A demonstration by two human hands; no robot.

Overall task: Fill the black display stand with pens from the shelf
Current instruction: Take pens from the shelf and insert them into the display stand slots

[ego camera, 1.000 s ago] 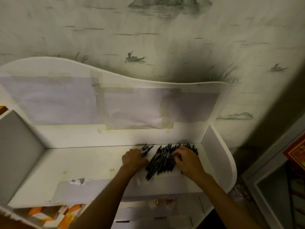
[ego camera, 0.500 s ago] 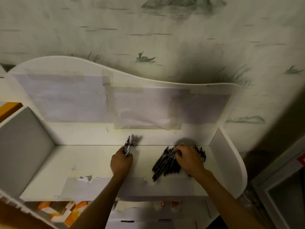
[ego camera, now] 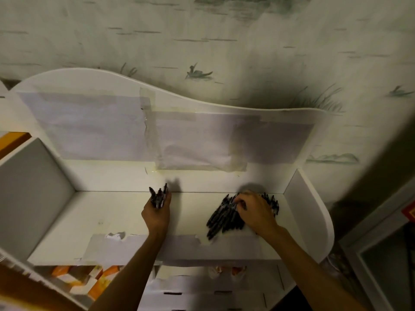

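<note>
A small bunch of pens (ego camera: 158, 197) is gripped in the left hand (ego camera: 156, 215), the tips sticking up past the curled fingers toward the back wall of the white shelf (ego camera: 74, 221). Well to its right, the pile of pens (ego camera: 226, 217) is covered by the right hand (ego camera: 254, 211), whose bent fingertips pinch pens at the pile's far edge.
</note>
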